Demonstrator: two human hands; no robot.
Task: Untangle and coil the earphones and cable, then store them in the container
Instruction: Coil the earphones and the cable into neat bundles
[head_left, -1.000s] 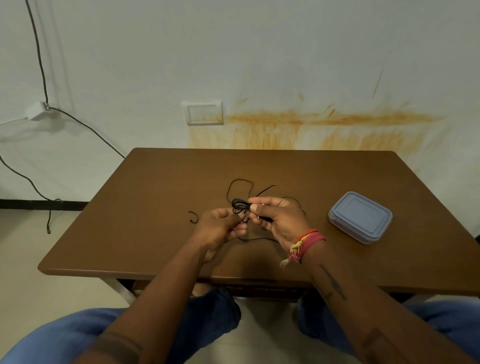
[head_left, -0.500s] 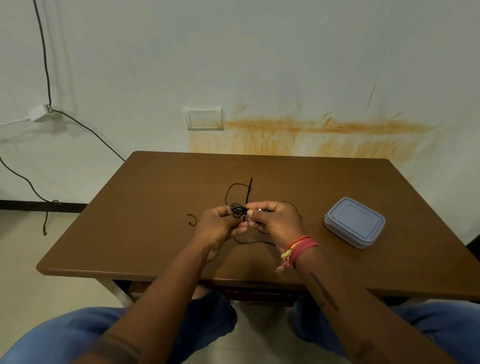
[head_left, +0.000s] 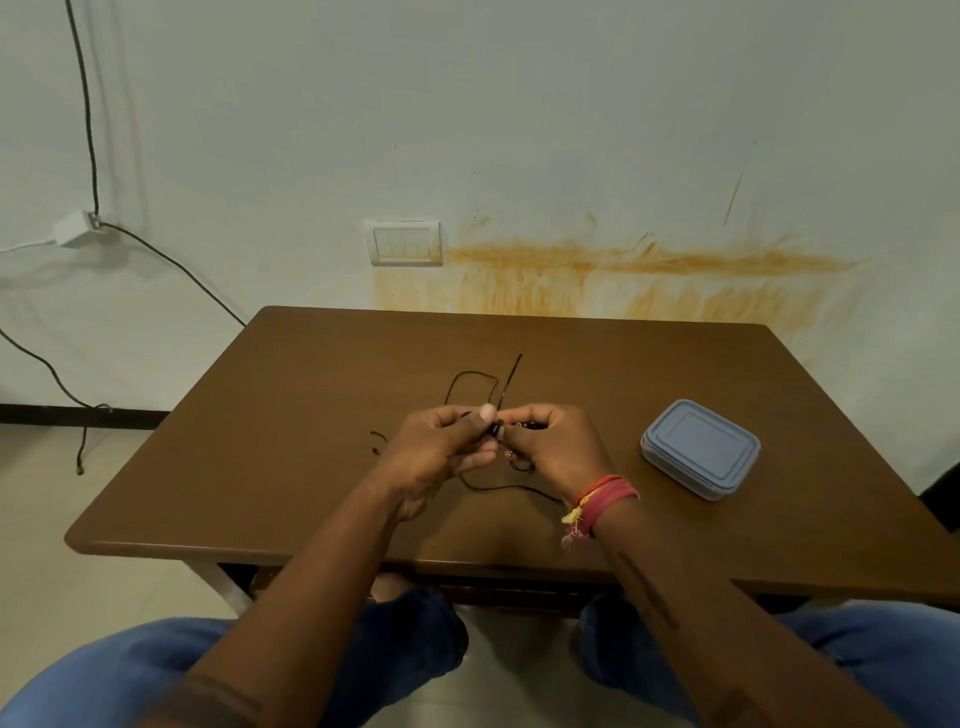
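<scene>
Thin black earphones (head_left: 470, 375) lie tangled on the middle of the brown table (head_left: 291, 415). My left hand (head_left: 441, 447) and my right hand (head_left: 553, 447) meet over the tangle, and both pinch the cord between thumb and fingers. One strand sticks up and away from my hands, a loop curves behind them, and another run of cord passes under my right wrist. A short curl of cord shows to the left of my left hand. A grey-blue container (head_left: 701, 449) with its lid on sits to the right of my right hand.
The table stands against a stained white wall with a switch plate (head_left: 405, 243). A black wall cable (head_left: 171, 265) hangs at the left down to the floor. My knees in blue trousers are under the table's near edge.
My left thumb has come up over the bunched cord and my hands have closed together. The free strand has swung from lying flat at the right to pointing up and away.
</scene>
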